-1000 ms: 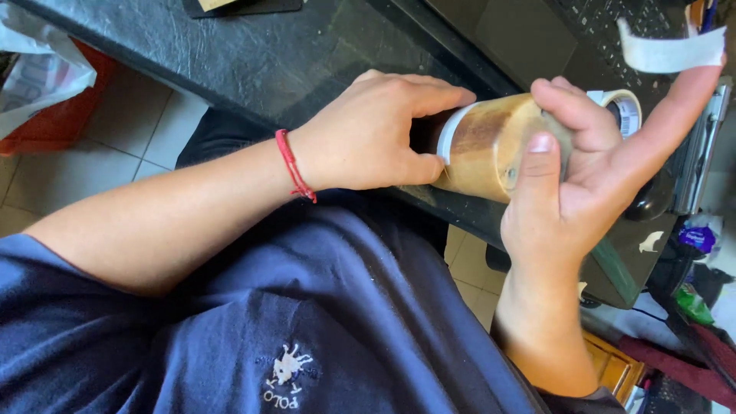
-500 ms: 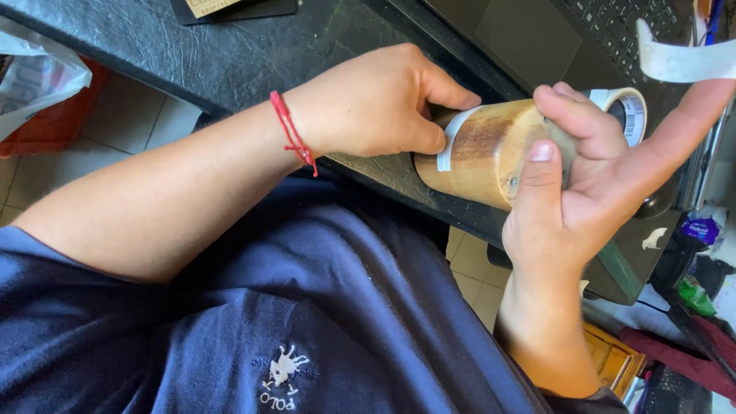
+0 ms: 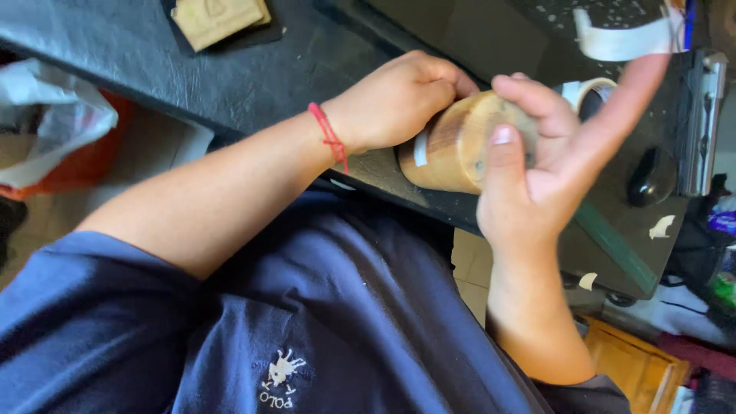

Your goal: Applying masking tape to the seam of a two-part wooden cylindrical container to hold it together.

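Note:
A short wooden cylinder (image 3: 452, 149) lies on its side at the near edge of a black table (image 3: 153, 69). A white tape strip (image 3: 420, 148) runs across its side. My left hand (image 3: 395, 100), with a red string on the wrist, is curled over the cylinder's far side, next to that strip. My right hand (image 3: 544, 165) grips the cylinder's end with thumb and one bent finger. Its other fingers stretch up with a loose white tape piece (image 3: 617, 42) stuck to a fingertip. A tape roll (image 3: 580, 90) shows just behind the cylinder.
A pale wooden block (image 3: 218, 17) lies on a dark mat at the table's back. A black mouse (image 3: 650, 178) and a metal tool (image 3: 701, 123) lie at the right. On the floor are a white plastic bag (image 3: 54, 115) at the left and a wooden crate (image 3: 636, 368) at the lower right.
My left hand has slid up over the cylinder's far side. The right hand has turned a little around the cylinder's end, its taped finger still raised.

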